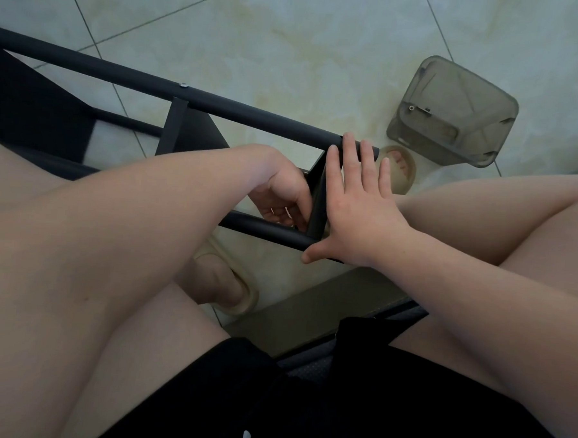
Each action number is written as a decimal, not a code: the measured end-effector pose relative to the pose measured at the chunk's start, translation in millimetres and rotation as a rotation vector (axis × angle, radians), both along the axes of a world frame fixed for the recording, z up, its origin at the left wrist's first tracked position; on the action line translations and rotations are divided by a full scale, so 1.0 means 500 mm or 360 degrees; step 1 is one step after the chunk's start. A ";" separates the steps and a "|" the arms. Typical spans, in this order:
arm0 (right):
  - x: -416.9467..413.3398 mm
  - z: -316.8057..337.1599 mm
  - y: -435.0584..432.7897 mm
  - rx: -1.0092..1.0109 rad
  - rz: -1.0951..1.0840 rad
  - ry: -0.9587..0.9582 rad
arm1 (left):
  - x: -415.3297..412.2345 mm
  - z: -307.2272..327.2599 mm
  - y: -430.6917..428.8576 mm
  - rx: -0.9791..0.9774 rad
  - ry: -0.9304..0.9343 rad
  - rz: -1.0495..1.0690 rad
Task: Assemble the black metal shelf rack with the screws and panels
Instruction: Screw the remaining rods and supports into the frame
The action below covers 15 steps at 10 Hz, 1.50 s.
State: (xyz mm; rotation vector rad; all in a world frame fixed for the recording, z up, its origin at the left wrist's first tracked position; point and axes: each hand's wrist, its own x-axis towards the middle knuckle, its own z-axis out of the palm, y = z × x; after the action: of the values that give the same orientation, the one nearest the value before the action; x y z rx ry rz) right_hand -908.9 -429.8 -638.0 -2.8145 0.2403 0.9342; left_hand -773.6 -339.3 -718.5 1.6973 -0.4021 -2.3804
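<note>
On the tiled floor [323, 53], the stiff rack [253, 114] is braced at its end by the flat right hand [359, 202]; the curled left hand's [282, 195] hold cannot be told.

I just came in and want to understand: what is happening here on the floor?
A seated person is assembling a black metal rack lying on the tiled floor. The right hand presses flat, fingers straight, against the end piece. The left hand works with curled fingers on its inner side; what it holds is hidden. A grey plastic box sits nearby.
</note>
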 end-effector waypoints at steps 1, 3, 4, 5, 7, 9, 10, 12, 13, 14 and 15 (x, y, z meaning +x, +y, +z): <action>-0.001 -0.002 0.000 0.0005 -0.0004 -0.0008 | -0.002 0.001 0.000 0.0005 -0.0004 -0.0011; -0.001 -0.003 0.000 0.0012 -0.0006 -0.0010 | -0.003 0.005 -0.007 0.0006 -0.0008 0.0003; -0.001 -0.002 0.000 0.0015 -0.0005 -0.0010 | -0.002 0.007 -0.006 -0.0001 0.0001 0.0019; 0.000 -0.001 -0.001 0.0010 -0.0003 -0.0008 | 0.001 0.009 -0.004 -0.0025 0.0009 0.0017; 0.000 -0.002 0.001 0.0003 0.0002 -0.0010 | 0.008 0.008 -0.002 -0.0008 -0.0044 0.0062; 0.000 -0.002 0.001 0.0002 0.0005 -0.0009 | -0.001 0.005 -0.003 0.0030 -0.0017 -0.0002; 0.000 -0.002 0.001 -0.0004 0.0010 -0.0010 | -0.002 0.005 -0.005 0.0027 -0.0023 -0.0023; 0.000 -0.002 0.001 -0.0003 0.0005 -0.0013 | 0.000 0.011 -0.007 0.0001 -0.0009 -0.0008; 0.000 -0.001 0.001 0.0000 0.0004 -0.0016 | 0.003 0.012 -0.007 -0.0011 -0.0009 -0.0021; 0.000 -0.002 0.001 0.0000 0.0002 -0.0016 | 0.005 0.010 -0.006 -0.0027 -0.0008 -0.0014; 0.000 -0.004 0.001 0.0001 0.0000 -0.0018 | 0.006 0.006 -0.004 -0.0017 -0.0034 0.0017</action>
State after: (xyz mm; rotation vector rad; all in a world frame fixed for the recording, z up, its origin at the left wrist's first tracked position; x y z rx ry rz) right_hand -908.8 -429.1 -639.9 -2.8186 0.2385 0.9176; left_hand -770.4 -341.1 -715.5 1.7172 -0.4073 -2.3499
